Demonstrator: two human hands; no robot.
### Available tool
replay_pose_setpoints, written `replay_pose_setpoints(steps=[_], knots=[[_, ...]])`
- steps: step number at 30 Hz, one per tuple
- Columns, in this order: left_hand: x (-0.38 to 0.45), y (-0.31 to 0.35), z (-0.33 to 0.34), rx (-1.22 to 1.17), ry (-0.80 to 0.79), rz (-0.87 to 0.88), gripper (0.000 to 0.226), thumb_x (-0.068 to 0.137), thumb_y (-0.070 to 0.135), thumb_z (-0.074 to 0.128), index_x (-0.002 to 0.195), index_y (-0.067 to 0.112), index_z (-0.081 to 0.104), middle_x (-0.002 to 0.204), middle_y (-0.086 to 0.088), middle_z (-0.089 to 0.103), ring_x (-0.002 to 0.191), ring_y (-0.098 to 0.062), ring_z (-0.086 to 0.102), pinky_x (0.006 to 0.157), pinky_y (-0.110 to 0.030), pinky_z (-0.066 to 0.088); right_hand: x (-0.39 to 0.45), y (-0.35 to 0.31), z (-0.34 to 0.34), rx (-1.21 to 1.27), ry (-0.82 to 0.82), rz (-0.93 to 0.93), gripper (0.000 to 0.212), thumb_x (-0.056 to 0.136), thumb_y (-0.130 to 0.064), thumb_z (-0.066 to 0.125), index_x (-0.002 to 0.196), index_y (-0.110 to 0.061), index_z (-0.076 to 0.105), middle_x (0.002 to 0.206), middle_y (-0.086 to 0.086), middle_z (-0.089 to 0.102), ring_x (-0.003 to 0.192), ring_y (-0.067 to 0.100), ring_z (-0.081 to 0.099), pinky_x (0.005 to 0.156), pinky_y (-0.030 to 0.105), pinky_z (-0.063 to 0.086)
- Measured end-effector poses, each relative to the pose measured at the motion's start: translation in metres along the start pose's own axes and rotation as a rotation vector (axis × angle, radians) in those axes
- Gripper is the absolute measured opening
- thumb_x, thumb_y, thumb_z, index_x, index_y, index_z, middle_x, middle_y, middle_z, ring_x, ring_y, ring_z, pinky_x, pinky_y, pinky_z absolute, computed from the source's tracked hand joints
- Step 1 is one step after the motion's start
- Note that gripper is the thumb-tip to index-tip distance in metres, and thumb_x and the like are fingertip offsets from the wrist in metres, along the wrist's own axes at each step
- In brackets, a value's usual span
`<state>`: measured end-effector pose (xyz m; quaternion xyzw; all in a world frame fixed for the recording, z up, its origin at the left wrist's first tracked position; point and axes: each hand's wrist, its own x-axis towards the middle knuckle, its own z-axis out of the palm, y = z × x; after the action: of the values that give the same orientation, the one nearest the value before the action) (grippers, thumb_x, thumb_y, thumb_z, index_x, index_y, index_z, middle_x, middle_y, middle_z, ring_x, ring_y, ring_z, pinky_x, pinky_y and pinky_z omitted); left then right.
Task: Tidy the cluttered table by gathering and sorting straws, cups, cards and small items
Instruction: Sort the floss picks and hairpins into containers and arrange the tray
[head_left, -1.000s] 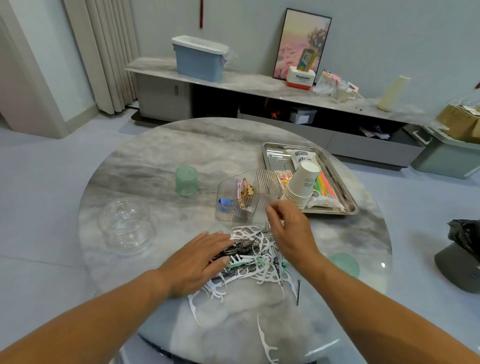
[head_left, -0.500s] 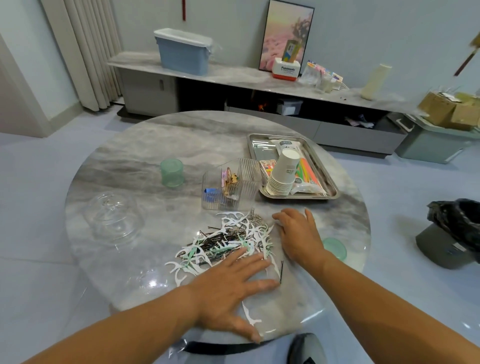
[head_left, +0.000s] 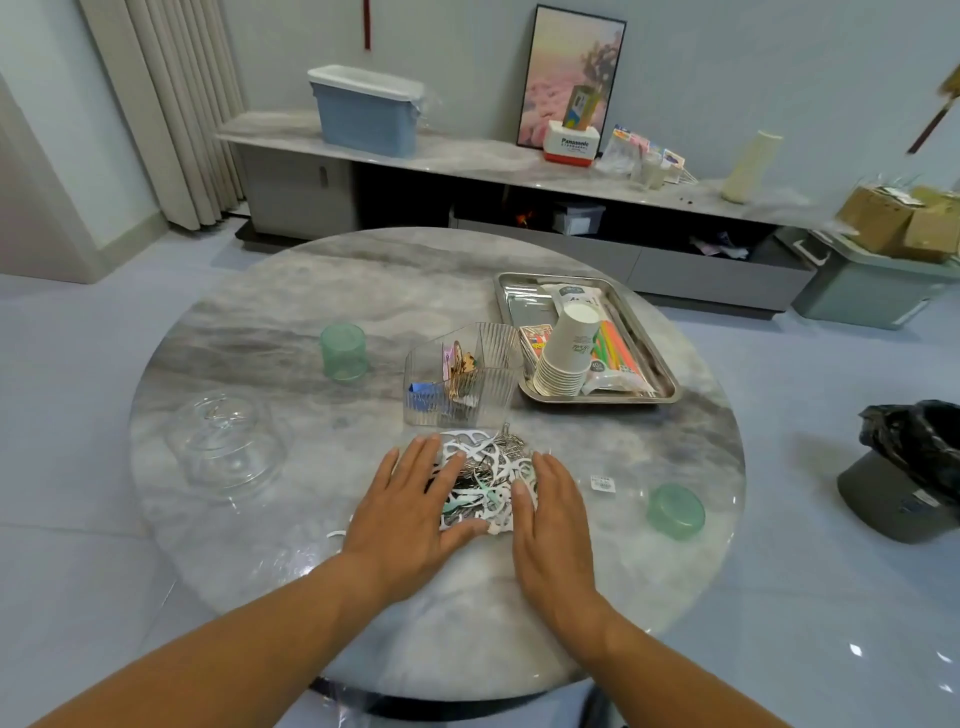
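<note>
Round marble table (head_left: 311, 312) seen from above. Near its front edge, a heap of small items (head_left: 480, 480): white floss picks, paper clips and dark pins tangled together. Left hand (head_left: 410, 512) laid flat on the heap's left side, fingers straight and slightly spread, thumb reaching along the near edge of the pile. Right hand (head_left: 553, 512) flat against the heap's right side, fingers straight and close together, thumb touching the picks. Heap bracketed between both palms, nothing pinched or curled around. One stray white pick (head_left: 336, 533) just left of the left hand. Just beyond the heap, a clear divided organizer (head_left: 465, 384) holding blue clips, gold-coloured pieces and some pink bits in its compartments. Right of the organizer and touching distance from it, a metal tray (head_left: 667, 387) carrying a stack of paper cups (head_left: 566, 353) tipped on its side, bright straws (head_left: 615, 351), a card pack (head_left: 535, 338) and a white packet (head_left: 574, 299). Far left of the organizer, a green translucent cup (head_left: 343, 352) standing upright. Near left, a clear glass lidded dish (head_left: 226, 449). Right of the right hand, a small white label (head_left: 602, 483), then a green lid (head_left: 675, 512) near the table's right edge. Off the table at far right, a bin with a black bag (head_left: 914, 467) on the floor.
</note>
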<state>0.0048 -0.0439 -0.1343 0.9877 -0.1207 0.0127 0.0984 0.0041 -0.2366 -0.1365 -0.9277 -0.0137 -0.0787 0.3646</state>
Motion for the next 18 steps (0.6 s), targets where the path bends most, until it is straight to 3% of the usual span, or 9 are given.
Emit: replay_pose_setpoints(steps=[3,7,10,13,18], knots=[[-0.008,-0.015,0.000,-0.035,0.006,-0.071,0.093,0.085,0.085,-0.004,0.162,0.033,-0.002,0.170,-0.001,-0.009,0.155,-0.016,-0.016,0.124,-0.036,-0.013,0.006,-0.006,0.008,-0.078,-0.012,0.035,0.060,0.107,-0.051,0.027,0.159,-0.022,0.028,0.165,-0.004,0.026,0.153,0.010,0.015,0.127,0.037,0.009],[-0.014,-0.028,0.004,-0.087,-0.015,-0.136,0.090,0.086,0.082,-0.005,0.162,0.035,0.002,0.170,0.003,-0.007,0.155,-0.011,-0.013,0.124,-0.033,-0.013,0.009,-0.023,0.022,0.025,-0.107,0.038,0.063,0.105,-0.056,0.029,0.160,-0.025,0.027,0.166,-0.008,0.024,0.153,0.008,0.016,0.126,0.032,0.013],[-0.012,-0.035,0.005,-0.147,-0.027,-0.071,0.083,0.090,0.080,-0.003,0.161,0.038,0.004,0.169,0.010,-0.004,0.153,-0.002,-0.016,0.124,-0.033,-0.013,0.018,-0.030,0.029,0.004,-0.109,-0.021,0.063,0.104,-0.058,0.029,0.157,-0.024,0.033,0.165,-0.007,0.028,0.151,0.008,0.020,0.123,0.027,0.014],[-0.005,-0.043,0.001,-0.212,-0.041,0.003,0.081,0.090,0.083,0.000,0.160,0.042,0.004,0.168,0.017,-0.001,0.150,0.007,-0.013,0.124,-0.028,-0.012,0.050,-0.028,0.020,-0.108,-0.066,-0.072,0.066,0.104,-0.060,0.026,0.157,-0.022,0.032,0.166,-0.003,0.026,0.153,0.013,0.018,0.125,0.033,0.014],[0.021,-0.048,-0.008,-0.274,-0.116,0.061,0.083,0.090,0.085,0.009,0.160,0.042,0.005,0.168,0.020,-0.001,0.150,0.008,-0.008,0.124,-0.025,-0.008,0.088,-0.011,0.009,-0.201,-0.288,-0.072,0.070,0.104,-0.061,0.024,0.159,-0.019,0.028,0.167,0.000,0.023,0.154,0.014,0.015,0.127,0.040,0.013]])
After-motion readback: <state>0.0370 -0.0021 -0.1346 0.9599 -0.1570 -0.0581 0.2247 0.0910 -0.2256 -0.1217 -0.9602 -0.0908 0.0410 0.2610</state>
